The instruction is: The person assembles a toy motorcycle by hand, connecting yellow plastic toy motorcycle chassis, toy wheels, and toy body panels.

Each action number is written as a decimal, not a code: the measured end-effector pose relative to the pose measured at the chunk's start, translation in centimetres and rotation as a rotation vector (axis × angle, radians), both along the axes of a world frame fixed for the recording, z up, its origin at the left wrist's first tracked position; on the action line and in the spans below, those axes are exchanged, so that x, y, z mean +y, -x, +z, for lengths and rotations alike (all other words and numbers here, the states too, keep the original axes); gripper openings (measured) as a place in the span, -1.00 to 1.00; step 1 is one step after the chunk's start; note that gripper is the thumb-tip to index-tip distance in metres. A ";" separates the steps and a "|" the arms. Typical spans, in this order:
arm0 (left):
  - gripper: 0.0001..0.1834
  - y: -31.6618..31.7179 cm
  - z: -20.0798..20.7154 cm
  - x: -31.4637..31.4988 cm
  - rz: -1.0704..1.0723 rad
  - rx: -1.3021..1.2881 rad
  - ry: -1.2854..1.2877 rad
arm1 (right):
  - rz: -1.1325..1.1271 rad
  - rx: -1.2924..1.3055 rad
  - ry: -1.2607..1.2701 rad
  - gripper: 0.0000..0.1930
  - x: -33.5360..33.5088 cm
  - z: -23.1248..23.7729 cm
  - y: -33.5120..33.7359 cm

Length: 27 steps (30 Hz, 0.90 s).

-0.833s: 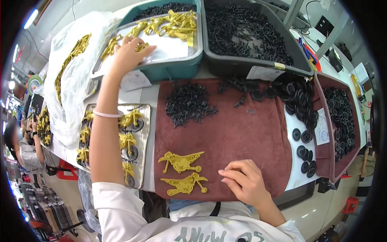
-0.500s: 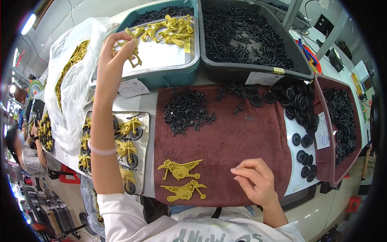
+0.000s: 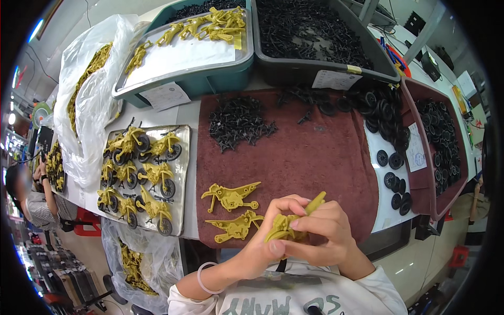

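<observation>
Close to my body, over the near edge of a maroon towel [image 3: 315, 157], both hands meet around a yellow plastic toy motorcycle body piece [image 3: 284, 227]. My left hand [image 3: 262, 247] grips it from the left, wearing a pale band at the wrist. The fingers of my right hand [image 3: 328, 231] pinch it from the other side and partly cover it. Two flat yellow motorcycle body pieces, an upper one [image 3: 231, 197] and a lower one [image 3: 233, 227], lie left of my hands. The lower piece's right end is close to my left fingers.
Small black parts [image 3: 239, 123] and black wheels [image 3: 386, 113] lie on and beside the towel. A tray [image 3: 180, 210] of yellow motorcycles stands left. Behind are a teal bin [image 3: 220, 80] topped with yellow pieces and a grey bin [image 3: 304, 68]. Another person [image 3: 37, 202] sits far left.
My left hand has come back from above the teal bin with a yellow piece, down to my right hand. Both hands now hold it; the right was holding none before.
</observation>
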<state>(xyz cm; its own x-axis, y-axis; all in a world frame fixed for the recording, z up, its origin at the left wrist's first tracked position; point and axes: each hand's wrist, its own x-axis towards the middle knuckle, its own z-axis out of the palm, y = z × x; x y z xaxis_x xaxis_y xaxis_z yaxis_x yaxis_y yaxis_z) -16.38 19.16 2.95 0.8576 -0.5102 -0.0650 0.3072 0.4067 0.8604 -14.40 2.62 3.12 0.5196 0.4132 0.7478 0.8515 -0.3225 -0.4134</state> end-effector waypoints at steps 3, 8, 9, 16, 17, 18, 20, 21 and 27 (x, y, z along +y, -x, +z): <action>0.01 0.7 1.2 -0.8 0.047 0.249 0.019 | 0.020 -0.031 0.055 -0.68 -0.3 -0.3 0.1; -0.06 2.1 -1.4 -0.7 0.039 -0.260 -0.137 | 0.083 0.102 0.032 -0.70 -1.9 -0.6 0.9; -0.06 2.2 -1.5 -0.3 0.040 -0.261 -0.138 | 0.070 0.139 -0.007 -0.70 -2.0 -0.5 1.1; -0.41 3.1 -2.3 0.0 -0.195 0.026 -0.014 | 0.135 0.221 -0.064 -0.76 -2.4 0.5 1.8; -0.43 2.7 -2.0 0.5 -0.228 0.132 0.052 | 0.129 0.221 -0.064 -0.76 -2.4 0.5 1.9; -0.44 2.8 -1.6 0.7 -0.256 0.241 0.118 | 0.144 0.189 -0.066 -0.78 -2.2 0.6 2.0; -0.45 3.8 -1.0 0.4 -0.218 0.153 0.080 | 0.160 0.163 -0.069 -0.79 -2.0 0.7 2.1; -0.46 4.2 -0.8 0.4 -0.177 0.060 0.039 | 0.202 0.130 -0.102 -0.78 -1.9 0.8 2.0; -0.51 3.5 0.5 1.1 -0.206 0.293 0.038 | 0.262 0.128 -0.064 -0.78 -1.5 0.7 2.2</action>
